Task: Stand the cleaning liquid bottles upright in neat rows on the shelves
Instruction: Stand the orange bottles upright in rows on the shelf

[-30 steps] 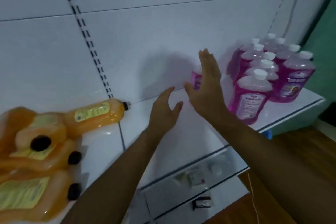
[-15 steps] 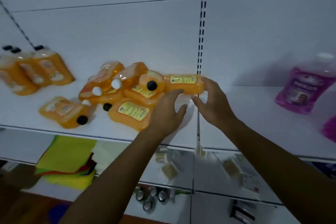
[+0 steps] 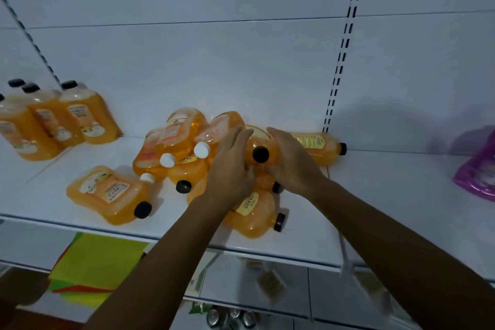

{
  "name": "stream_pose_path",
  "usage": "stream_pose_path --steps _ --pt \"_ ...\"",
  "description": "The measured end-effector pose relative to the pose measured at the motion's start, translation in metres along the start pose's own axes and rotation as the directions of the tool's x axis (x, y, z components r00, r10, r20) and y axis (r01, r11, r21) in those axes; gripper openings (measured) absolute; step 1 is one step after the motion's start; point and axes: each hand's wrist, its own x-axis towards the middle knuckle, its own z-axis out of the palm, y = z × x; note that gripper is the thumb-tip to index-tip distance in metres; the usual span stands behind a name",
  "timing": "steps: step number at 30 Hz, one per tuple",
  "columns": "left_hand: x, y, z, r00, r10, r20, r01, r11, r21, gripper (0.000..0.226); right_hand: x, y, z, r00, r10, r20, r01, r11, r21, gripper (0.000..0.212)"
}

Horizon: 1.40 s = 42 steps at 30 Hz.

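- Plastic bottles of orange cleaning liquid lie in a heap on the white shelf, flat-sided and translucent, with rounded shoulders and paper labels.
- The caps are round: some black, some white.
- The left hand and right hand curl round one black-capped bottle at the top of the heap, one hand on each side, its cap facing the camera.
- One bottle lies flat on its own to the left of the heap, near the shelf's front edge.
- Another bottle lies on its side against the back panel, just behind the right hand.
- Three or more orange bottles stand upright in a group at far left, all black-capped.
- A purple bottle shows at the right edge, blurred.
- Below the shelf lie flat sheets in yellow, green and red, and some metal cans.
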Motion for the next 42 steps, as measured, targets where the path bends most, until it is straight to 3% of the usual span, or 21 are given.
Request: stream_pose_path --steps 3,10,19,25,32,36,42 --pt "0.006 -0.008 0.002 0.999 0.007 0.047 -0.006 1.000 -0.026 0.065 0.010 -0.004 0.009 0.998 -0.046 0.040 0.047 0.999 -0.003 0.069" --pt "0.008 -0.011 -0.001 0.999 0.044 0.005 -0.043 0.995 -0.086 0.059 0.011 -0.010 0.010 0.996 -0.076 0.043 0.078 0.996 -0.043 0.060" --pt "0.003 0.014 -0.023 1.000 0.015 -0.007 -0.016 0.979 -0.204 0.081 -0.002 -0.044 -0.044 0.984 0.010 -0.176 0.018 0.987 0.158 0.048" --pt "-0.015 0.034 -0.040 0.997 0.028 -0.066 -0.044 0.967 -0.252 0.079 -0.018 -0.069 -0.086 0.962 0.001 -0.273 0.093 0.939 0.331 0.040" --pt "-0.058 0.025 -0.079 0.991 -0.029 -0.129 -0.021 0.931 -0.365 0.061 -0.028 -0.109 -0.067 0.981 0.019 -0.195 0.080 0.869 0.488 0.032" --pt "-0.086 -0.020 -0.114 0.977 -0.109 -0.184 0.035 0.931 -0.364 0.067 -0.018 -0.155 -0.026 0.994 -0.036 -0.105 0.085 0.861 0.502 0.041" --pt "-0.119 -0.102 -0.179 0.929 -0.258 -0.267 0.147 0.916 -0.372 0.067 0.009 -0.243 0.049 0.988 -0.154 -0.025 0.143 0.829 0.541 0.036"
